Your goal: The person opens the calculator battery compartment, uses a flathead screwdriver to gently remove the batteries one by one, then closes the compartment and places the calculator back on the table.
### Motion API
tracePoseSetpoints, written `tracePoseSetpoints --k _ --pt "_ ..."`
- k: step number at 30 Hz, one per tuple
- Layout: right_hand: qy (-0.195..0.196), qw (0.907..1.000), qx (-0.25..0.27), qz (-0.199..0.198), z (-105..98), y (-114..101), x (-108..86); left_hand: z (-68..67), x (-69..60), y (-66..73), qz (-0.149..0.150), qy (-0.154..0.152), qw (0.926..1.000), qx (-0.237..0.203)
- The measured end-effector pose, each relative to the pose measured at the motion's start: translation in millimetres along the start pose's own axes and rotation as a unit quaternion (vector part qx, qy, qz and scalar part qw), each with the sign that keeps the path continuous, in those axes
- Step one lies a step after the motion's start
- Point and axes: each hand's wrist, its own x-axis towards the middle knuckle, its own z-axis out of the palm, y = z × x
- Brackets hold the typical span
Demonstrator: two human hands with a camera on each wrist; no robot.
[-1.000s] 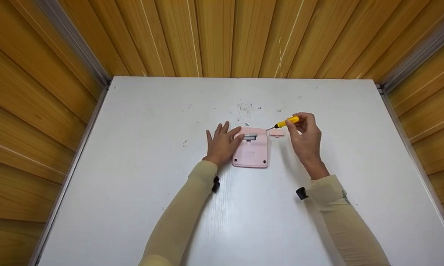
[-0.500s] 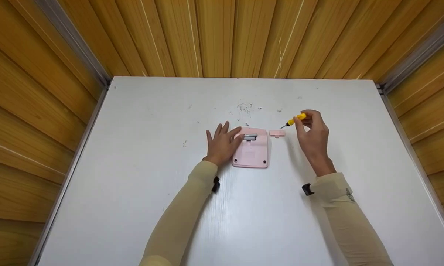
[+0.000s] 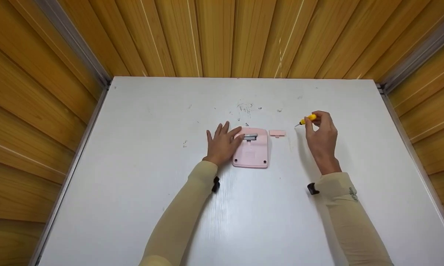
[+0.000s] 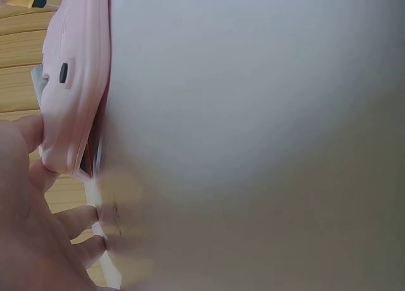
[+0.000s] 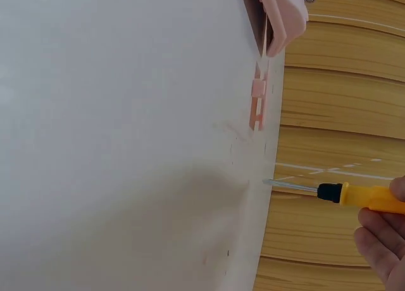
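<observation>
A pink calculator (image 3: pixel 249 151) lies face down on the white table, its battery bay uncovered. A grey battery (image 3: pixel 250 136) shows in the bay; whether there is more than one I cannot tell. My left hand (image 3: pixel 221 147) rests at the calculator's upper left edge, fingers spread, the thumb on its back by the bay. To the right, my right hand (image 3: pixel 322 138) pinches a small screwdriver (image 5: pixel 370 197) by its yellow handle, its tip pointing left and down, apart from the calculator. A pink battery cover (image 3: pixel 277 133) lies just right of the calculator's top corner.
The white table (image 3: pixel 140 166) carries dark scuff marks (image 3: pixel 245 108) behind the calculator. Wood-patterned panels (image 3: pixel 214 37) rise at the table's back and both sides.
My right hand has drawn the screwdriver rightward, away from the calculator's top right corner and past the battery cover. The left hand and calculator have stayed put.
</observation>
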Motion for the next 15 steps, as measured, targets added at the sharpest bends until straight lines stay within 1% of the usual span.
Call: tracePoseSetpoints --k 8,15 --pt "0.013 0.9999 -0.01 -0.004 -0.6 11.8 0.0 1.1 0.9 0.1 -0.004 -0.003 1.0 0.009" --pt "0.014 0.9997 -0.011 0.015 -0.7 17.8 -1.5 1.4 1.3 0.2 -0.006 0.0 0.9999 0.011"
